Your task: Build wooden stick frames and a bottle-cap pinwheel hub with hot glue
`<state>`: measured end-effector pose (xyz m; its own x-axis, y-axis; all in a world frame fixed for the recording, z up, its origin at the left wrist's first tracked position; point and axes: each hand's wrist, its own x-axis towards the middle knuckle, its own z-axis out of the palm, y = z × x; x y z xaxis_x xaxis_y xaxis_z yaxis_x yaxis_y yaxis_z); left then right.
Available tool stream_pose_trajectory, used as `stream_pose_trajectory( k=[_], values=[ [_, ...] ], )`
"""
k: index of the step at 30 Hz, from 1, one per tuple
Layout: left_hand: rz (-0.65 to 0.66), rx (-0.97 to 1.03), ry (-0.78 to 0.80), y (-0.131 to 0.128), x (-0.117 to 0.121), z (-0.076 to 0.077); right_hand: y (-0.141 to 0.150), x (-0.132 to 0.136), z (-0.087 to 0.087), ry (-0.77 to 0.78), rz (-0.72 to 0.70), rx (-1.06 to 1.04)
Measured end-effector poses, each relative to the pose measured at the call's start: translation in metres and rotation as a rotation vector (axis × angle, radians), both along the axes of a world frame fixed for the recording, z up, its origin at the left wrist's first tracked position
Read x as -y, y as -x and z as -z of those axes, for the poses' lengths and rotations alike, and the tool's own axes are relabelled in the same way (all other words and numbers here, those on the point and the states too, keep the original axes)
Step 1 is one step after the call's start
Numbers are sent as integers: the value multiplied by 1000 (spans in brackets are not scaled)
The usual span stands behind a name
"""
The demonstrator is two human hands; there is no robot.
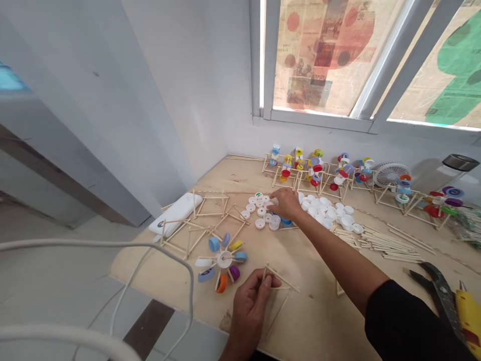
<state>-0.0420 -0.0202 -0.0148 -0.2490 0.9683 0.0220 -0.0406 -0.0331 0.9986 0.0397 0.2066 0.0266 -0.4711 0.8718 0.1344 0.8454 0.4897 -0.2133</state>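
My left hand (251,303) is closed at the table's front edge. Its thumb and fingers pinch a small wooden stick frame (282,279) made of thin sticks joined at the corners. Farther back, my right hand (286,202) reaches over a group of loose white bottle caps (260,223); its thumb and forefinger look apart, with caps close by, and the other fingers are partly hidden. A blue cap (286,221) lies below that hand. Left of my left hand rests a wheel of sticks (224,259) with coloured caps around a white hub.
More stick frames (188,235) lie at left near a white power bank (176,214). Finished cap wheels on stands (314,168) line the wall. White caps (326,210), loose sticks (391,240), pliers (438,288) and a yellow glue gun (469,313) occupy the right. A white cable (150,244) crosses the left foreground.
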Motion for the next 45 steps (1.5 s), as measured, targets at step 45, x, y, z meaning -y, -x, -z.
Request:
stream_pose_trajectory(
  k=[45],
  values=[
    [-22, 22, -116, -7, 0, 16, -101, 238, 53, 229, 138, -885]
  ],
)
